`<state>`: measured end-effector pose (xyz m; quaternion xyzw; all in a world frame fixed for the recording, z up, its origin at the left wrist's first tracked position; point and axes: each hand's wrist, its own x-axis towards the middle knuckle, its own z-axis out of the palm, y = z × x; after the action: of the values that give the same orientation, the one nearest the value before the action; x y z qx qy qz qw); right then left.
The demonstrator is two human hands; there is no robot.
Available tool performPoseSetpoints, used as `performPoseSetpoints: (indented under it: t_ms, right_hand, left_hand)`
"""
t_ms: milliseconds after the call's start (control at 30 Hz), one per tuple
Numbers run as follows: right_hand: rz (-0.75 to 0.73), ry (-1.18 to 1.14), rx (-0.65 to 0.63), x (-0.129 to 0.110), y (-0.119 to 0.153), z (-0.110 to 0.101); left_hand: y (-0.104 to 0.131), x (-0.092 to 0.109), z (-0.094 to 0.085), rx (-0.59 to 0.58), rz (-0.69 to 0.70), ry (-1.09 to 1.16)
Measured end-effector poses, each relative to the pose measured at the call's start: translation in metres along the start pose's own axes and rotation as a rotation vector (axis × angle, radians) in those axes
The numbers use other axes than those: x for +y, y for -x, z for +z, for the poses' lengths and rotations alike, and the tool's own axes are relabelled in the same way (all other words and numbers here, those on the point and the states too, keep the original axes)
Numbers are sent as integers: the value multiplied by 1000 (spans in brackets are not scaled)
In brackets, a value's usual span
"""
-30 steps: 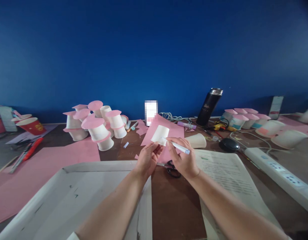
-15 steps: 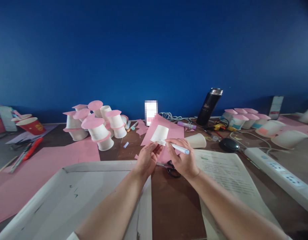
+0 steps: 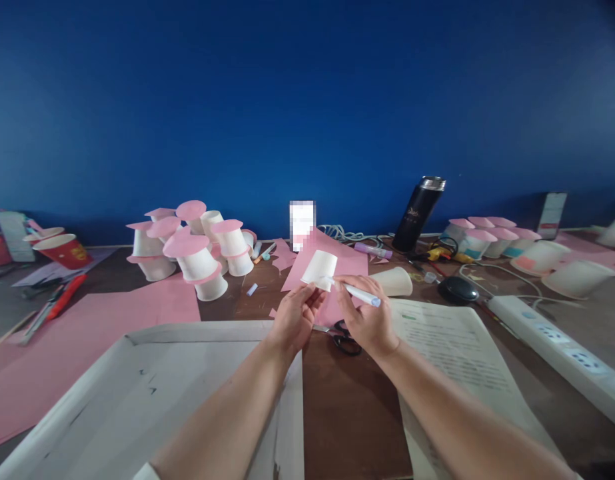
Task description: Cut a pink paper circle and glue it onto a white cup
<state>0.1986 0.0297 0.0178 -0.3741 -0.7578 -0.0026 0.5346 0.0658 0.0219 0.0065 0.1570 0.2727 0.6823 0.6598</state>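
A white paper cup (image 3: pixel 320 268) is tilted above the pink paper sheet, its lower edge gripped by the fingers of my left hand (image 3: pixel 296 313). My right hand (image 3: pixel 370 317) is closed around a white marker pen (image 3: pixel 360 294) with a bluish end. The pen's tip is at the cup's lower right edge; whether it touches cannot be made out. Under my hands lie a pink sheet (image 3: pixel 347 265) and black-handled scissors (image 3: pixel 347 339), partly hidden by my right hand. Another white cup (image 3: pixel 394 281) lies on its side just past my right hand.
Stacked cups with pink discs (image 3: pixel 187 257) stand at left. A white box lid (image 3: pixel 197 400) lies in front, and a printed sheet (image 3: pixel 452 353) at right. Beyond are a black flask (image 3: pixel 420 213), a mouse (image 3: pixel 457 289), a power strip (image 3: pixel 562 353) and a red utility knife (image 3: pixel 64 298).
The pen and my right hand have shifted slightly right, drawing the tip a little away from the cup's middle. My left hand and the cup look almost unmoved.
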Motion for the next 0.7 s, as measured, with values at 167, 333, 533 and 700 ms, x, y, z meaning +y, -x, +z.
performPoseSetpoints:
  t_ms: [167,333,533,700]
  right_hand:
    - [8,9,-2,0,0,0]
    - [2,-1,8,0,1,1]
    - [-6,-32,-29,-1,1,1]
    - [-4,-48,-48,-1,1,1]
  left_hand:
    - [0,0,0,5,6,-7]
    - [-1,0,0,19,-1,-1]
    - [-2,0,-2,16,2,-4]
    - [-2,-1,-3,10,1,-7]
